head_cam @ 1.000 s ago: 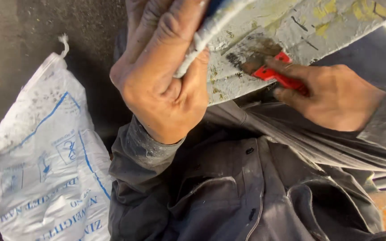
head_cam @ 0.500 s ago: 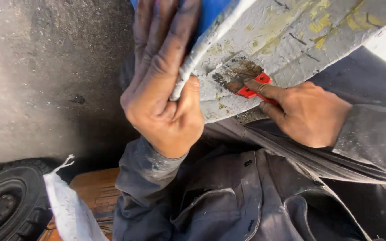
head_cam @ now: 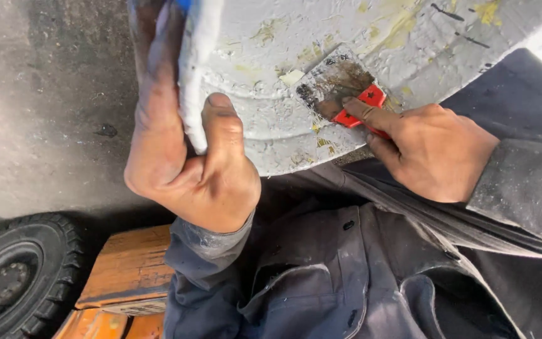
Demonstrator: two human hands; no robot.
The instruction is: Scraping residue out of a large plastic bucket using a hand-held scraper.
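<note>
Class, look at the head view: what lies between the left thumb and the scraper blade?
Only bare white painted panel with yellow flecks, between left hand and scraper.

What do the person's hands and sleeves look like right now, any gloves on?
No gloves: both hands are bare. The left hand is grimy, its fingers smeared with dark dirt and pale dust. The right hand looks cleaner. Both arms wear dark grey work-jacket sleeves, the left cuff dusted whitish, the right sleeve speckled with pale residue.
</note>
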